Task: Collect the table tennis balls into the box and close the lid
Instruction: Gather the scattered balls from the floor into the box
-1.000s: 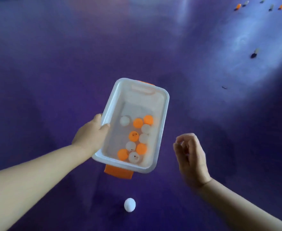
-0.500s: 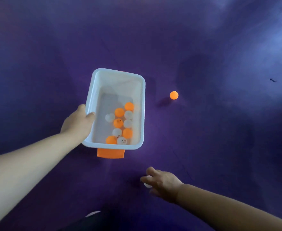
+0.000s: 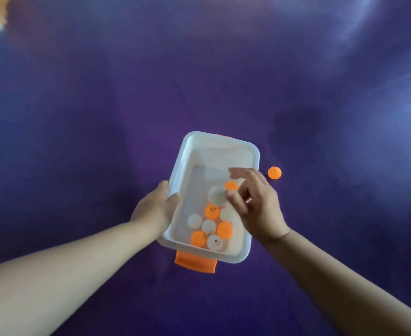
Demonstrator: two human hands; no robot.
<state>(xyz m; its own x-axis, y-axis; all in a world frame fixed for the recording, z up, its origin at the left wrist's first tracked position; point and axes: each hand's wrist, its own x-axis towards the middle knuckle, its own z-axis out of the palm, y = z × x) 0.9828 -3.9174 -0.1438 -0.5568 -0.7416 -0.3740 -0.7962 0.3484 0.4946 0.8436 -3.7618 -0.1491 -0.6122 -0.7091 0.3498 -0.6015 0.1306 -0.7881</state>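
While the right hand (image 3: pixel 257 204) was down on the purple floor covering (image 3: pixel 102 117) half a second ago, reaching for a loose ball, it's now hovering over the translucent white rectangular plastic box (image 3: pixel 187 151), so the pickup clearly worked.

Head view, the only one going: its fingers (image 3: pixel 238 171) are loosely spread, not pinching. A plain white table tennis ball (image 3: pixel 217 195) is sitting right off the thumb side of that hand, above the pile. Looks like it's dropping in right now, though I can't tell if a fingertip is touching it.

The left hand (image 3: pixel 156 209) is gripping the box's long side wall, thumb hooked over the rim, the other fingers out of sight underneath. Under and beside the right palm, a cluster of orange and white balls (image 3: pixel 211 226) is gathering at the near end of the box, so I'm guessing it's being held tipped a bit toward the person. A flat orange plastic latch tab (image 3: pixel 196 261) is sticking out below that near rim.

What's left: one small orange table tennis ball (image 3: pixel 274 172) is lying on the purple just past the right hand's fingertips, beside the box's outer wall but not touching it. It was well off from the box before, so the box is getting brought over to it. Probably the next grab. No lid is showing anywhere, so closing isn't happening yet.
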